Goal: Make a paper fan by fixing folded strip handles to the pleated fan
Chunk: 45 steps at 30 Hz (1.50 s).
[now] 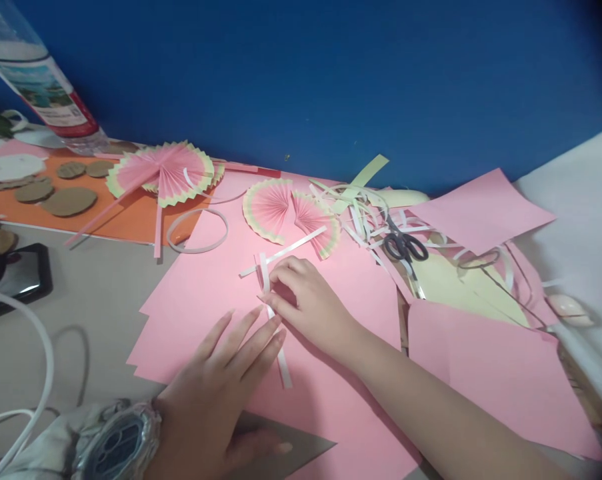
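Note:
On pink paper sheets [201, 293], a narrow white paper strip [284, 370] runs under the fingers of my left hand [231, 373]. That hand lies open, its fingers stretched flat and pressing across the strip. My right hand [301, 290] pinches the strip between thumb and forefinger, with its upper end standing up past the fingers. Another white paper strip [301, 243] lies slanted behind it. Just beyond are two pleated paper fans [268, 208], pink with pale yellow-green zigzag rims. Part of the strip is hidden by my fingers.
Black-handled scissors [405, 247] lie among paper scraps at right. A larger pink fan [165, 170] with sticks and cardboard discs [69, 201] are at left. A tilted bottle [55, 93], phone [18, 280] and white cable [43, 353] stand or lie further left. A blue partition [331, 80] rises behind.

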Each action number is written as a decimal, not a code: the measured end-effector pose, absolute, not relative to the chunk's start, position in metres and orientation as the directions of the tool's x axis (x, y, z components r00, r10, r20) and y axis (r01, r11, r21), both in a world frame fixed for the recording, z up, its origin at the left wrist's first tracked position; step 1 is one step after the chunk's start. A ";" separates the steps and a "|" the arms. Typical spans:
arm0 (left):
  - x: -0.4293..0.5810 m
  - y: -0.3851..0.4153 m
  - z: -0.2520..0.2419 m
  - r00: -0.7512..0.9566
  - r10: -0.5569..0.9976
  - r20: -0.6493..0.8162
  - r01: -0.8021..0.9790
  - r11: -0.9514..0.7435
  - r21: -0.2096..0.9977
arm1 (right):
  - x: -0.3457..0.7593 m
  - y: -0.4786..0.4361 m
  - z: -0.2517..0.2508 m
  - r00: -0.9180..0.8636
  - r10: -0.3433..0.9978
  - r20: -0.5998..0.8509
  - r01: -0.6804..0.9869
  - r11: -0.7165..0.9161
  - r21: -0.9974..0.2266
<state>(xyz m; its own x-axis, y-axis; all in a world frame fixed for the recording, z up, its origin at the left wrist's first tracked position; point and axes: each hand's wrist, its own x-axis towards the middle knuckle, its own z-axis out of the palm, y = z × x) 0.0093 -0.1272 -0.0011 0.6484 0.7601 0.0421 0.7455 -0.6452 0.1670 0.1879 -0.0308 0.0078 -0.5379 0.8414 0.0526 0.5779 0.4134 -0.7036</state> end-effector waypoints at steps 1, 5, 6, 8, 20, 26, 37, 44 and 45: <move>0.009 -0.127 -0.001 0.648 0.761 0.043 0.747 -0.645 0.159 | 0.188 -0.031 0.008 -0.533 0.844 0.057 0.563 0.404 -0.721; 0.012 -0.133 0.001 0.670 0.740 0.054 0.732 -0.671 0.118 | 0.189 -0.030 0.006 -0.509 0.859 0.062 0.500 0.353 -0.791; 0.013 -0.135 0.001 0.679 0.733 0.053 0.726 -0.680 0.106 | 0.189 -0.031 0.006 -0.498 0.865 0.062 0.484 0.336 -0.808; 0.016 -0.139 0.003 0.686 0.726 0.038 0.721 -0.687 0.090 | 0.190 -0.031 0.006 -0.480 0.875 0.059 0.447 0.302 -0.842; 0.018 -0.138 0.003 0.724 0.689 -0.009 0.685 -0.718 0.123 | 0.191 -0.025 0.009 -0.562 0.826 0.043 0.507 0.385 -0.771; 0.014 -0.126 0.002 0.760 0.646 -0.066 0.644 -0.737 0.203 | 0.190 -0.024 0.006 -0.576 0.815 0.064 0.519 0.425 -0.741; 0.016 -0.126 0.000 0.779 0.615 -0.124 0.626 -0.750 0.214 | 0.189 -0.026 0.005 -0.553 0.827 0.096 0.525 0.436 -0.731; 0.016 -0.125 0.000 0.775 0.609 -0.167 0.631 -0.733 0.254 | 0.189 -0.026 0.005 -0.554 0.828 0.084 0.546 0.438 -0.714; 0.017 -0.125 0.000 0.775 0.610 -0.163 0.630 -0.733 0.257 | 0.189 -0.027 0.005 -0.552 0.830 0.083 0.546 0.435 -0.716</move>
<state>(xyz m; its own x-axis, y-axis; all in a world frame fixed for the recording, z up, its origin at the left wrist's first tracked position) 0.0165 -0.1252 -0.0005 0.7754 0.6102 -0.1626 0.6304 -0.7326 0.2567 0.1890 -0.0266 0.0048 -0.5515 0.8300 0.0834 0.5458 0.4346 -0.7164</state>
